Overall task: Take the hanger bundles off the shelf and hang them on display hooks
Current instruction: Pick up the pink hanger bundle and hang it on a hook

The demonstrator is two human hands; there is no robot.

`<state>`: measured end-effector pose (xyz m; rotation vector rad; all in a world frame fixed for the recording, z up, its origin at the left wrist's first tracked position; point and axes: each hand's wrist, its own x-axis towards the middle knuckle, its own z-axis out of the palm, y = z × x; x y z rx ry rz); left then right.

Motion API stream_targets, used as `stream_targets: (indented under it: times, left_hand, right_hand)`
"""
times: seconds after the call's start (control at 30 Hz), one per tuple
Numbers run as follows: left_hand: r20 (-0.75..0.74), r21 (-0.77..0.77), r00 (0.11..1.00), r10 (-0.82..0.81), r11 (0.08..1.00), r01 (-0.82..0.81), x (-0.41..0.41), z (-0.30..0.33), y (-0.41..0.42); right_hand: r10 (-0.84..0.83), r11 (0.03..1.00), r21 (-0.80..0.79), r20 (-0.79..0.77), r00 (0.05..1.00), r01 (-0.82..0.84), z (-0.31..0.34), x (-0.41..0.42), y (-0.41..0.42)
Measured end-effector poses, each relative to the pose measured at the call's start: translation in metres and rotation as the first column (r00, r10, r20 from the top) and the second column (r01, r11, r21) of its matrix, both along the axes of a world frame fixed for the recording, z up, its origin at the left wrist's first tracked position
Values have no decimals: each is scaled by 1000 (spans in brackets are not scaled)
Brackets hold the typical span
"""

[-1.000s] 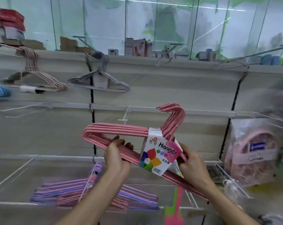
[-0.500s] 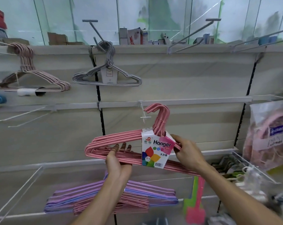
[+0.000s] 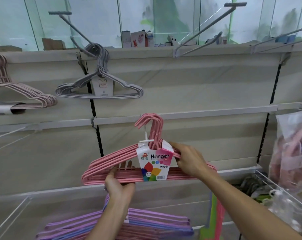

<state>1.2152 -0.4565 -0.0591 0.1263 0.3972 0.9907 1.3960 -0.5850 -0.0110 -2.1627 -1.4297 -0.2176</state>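
I have the pink hanger bundle (image 3: pixel 129 163) held upright in front of the beige shelf panel (image 3: pixel 198 87), its coated wire hooks curling over a thin white display hook (image 3: pixel 147 138) that pokes out just above the glossy cardboard label (image 3: pixel 154 163). My left hand (image 3: pixel 120 185) curls its fingers round the flat bottom bars from below, and my right hand (image 3: pixel 190 161) pinches the sloping right shoulder beside the label. A grey wire hanger bundle (image 3: pixel 99 87) hangs on a slanted metal peg up left, and purple and pink hangers (image 3: pixel 146 226) lie stacked on the shelf below my arms.
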Motion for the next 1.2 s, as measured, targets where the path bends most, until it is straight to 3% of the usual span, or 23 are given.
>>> stream_targets:
  times: [0.53, 0.83, 1.2]
  left_hand:
    - [-64, -14, 995, 82, 996, -83, 40, -43, 81]
    - [-155, 112, 974, 164, 983, -148, 48, -50, 108]
    - [-148, 2, 986, 81, 997, -82, 70, -42, 130]
  right_hand:
    - [75, 995, -74, 55, 996, -70, -32, 44, 79]
    - [45, 998, -44, 64, 997, -42, -49, 38, 90]
    - [37, 994, -104, 79, 996, -29, -33, 58, 107]
